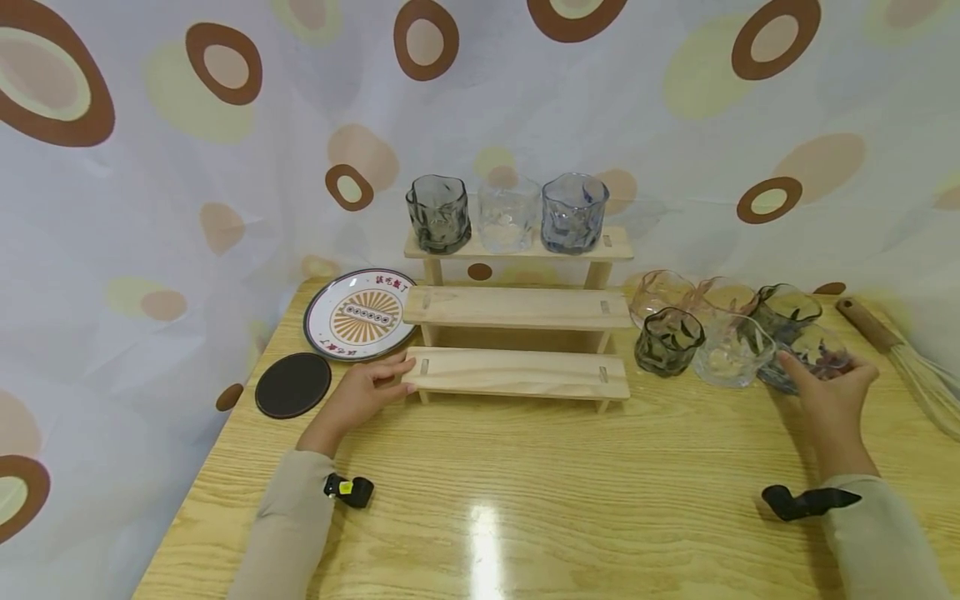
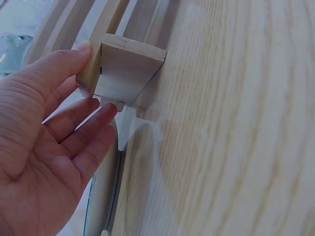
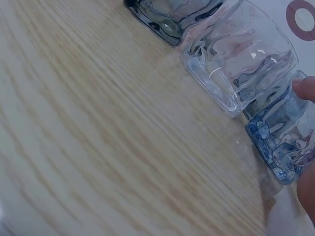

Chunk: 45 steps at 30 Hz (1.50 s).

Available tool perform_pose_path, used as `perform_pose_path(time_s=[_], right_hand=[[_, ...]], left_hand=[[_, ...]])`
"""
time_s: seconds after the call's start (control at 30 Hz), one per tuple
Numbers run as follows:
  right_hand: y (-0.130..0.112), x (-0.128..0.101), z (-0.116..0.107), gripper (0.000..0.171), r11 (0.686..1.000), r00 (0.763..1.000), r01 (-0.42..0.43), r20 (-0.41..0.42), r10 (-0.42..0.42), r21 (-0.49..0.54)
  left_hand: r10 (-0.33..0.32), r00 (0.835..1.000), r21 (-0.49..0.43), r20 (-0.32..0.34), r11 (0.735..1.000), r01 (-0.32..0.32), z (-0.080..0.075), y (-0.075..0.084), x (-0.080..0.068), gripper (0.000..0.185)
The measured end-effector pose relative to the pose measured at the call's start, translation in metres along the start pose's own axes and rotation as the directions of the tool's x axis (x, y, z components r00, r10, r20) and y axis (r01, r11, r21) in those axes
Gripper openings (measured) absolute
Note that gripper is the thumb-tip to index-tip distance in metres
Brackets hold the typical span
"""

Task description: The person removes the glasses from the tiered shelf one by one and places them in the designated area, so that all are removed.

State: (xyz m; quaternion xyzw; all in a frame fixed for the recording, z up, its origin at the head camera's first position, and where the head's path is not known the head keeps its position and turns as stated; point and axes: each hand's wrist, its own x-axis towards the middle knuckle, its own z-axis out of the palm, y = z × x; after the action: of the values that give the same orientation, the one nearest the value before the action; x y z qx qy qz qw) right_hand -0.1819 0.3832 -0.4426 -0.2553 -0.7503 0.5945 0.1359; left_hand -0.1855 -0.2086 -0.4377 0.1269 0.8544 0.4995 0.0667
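My left hand (image 1: 363, 393) grips the left end of the lowest step of a three-tier wooden display stand (image 1: 517, 371). In the left wrist view its thumb and fingers lie around the end of the board (image 2: 93, 59). On the right, my right hand (image 1: 838, 404) holds a bluish wavy glass (image 3: 283, 130) between thumb and fingers. Immediately left of it stands a clear glass (image 1: 731, 354), then a dark grey glass (image 1: 667, 343). Behind them are two pinkish glasses (image 1: 663, 292) and another grey glass (image 1: 787, 307).
A grey glass (image 1: 439, 217), a clear glass (image 1: 507, 221) and a bluish glass (image 1: 573, 217) line the top tier. Left of the stand lie a patterned plate (image 1: 363, 317) and a round black coaster (image 1: 292, 385). A whisk (image 1: 911, 354) lies at the far right, with a patterned curtain behind.
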Motion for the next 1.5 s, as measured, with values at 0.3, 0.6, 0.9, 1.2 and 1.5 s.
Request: perform_pose_path(time_s=[0.3,0.6,0.9,1.2,1.5], right_hand=[[0.003,-0.001,-0.006,0.075,0.996,0.997,-0.034,0.063,0.039,-0.081],[-0.011,-0.004,-0.011,0.082,0.990,0.996,0.081,0.022,-0.084,0.118],[-0.050,-0.011,-0.004,0.074,0.951,0.967,0.254,-0.086,-0.242,0.176],[-0.092,-0.022,0.026,0.070,0.866,0.933,0.339,-0.011,-0.360,0.367],[-0.140,-0.031,0.074,0.075,0.863,0.839,0.478,0.207,-0.503,0.161]], left_hand=[[0.017,1.000,0.016,-0.013,1.000,-0.017,0.000,-0.002,0.000,0.048],[0.019,1.000,0.002,-0.004,1.000,-0.019,0.000,-0.002,0.000,0.048],[0.009,1.000,-0.002,0.002,1.000,-0.009,0.000,-0.001,0.000,0.049],[-0.009,1.000,0.014,0.003,1.000,0.009,0.000,0.000,0.000,0.049],[-0.007,1.000,0.028,0.004,1.000,0.007,-0.001,0.001,-0.001,0.050]])
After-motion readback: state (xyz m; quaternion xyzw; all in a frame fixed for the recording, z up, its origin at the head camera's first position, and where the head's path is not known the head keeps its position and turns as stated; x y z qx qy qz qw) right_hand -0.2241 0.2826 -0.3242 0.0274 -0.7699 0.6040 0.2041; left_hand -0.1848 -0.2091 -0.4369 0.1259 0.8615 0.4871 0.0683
